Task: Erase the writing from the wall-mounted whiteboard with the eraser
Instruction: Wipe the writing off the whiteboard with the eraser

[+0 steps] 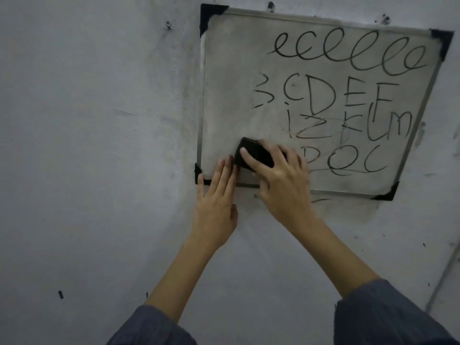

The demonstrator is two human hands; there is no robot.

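Observation:
A metal-framed whiteboard (224, 70) with black corner caps hangs tilted on the wall. Black marker writing (348, 53) covers its right and middle: a row of loops on top, block letters below. The left part of the board is smudged grey with no letters. My right hand (281, 180) presses a black eraser (251, 153) against the board's lower left area. My left hand (216, 202) lies flat with fingers together on the board's bottom left corner and the wall below it.
The grey wall (99, 145) around the board carries scuffs and dark marks. Screws (168, 24) stick out of it left of the board and above the top edge. A vertical seam or pipe (445, 270) runs at the far lower right.

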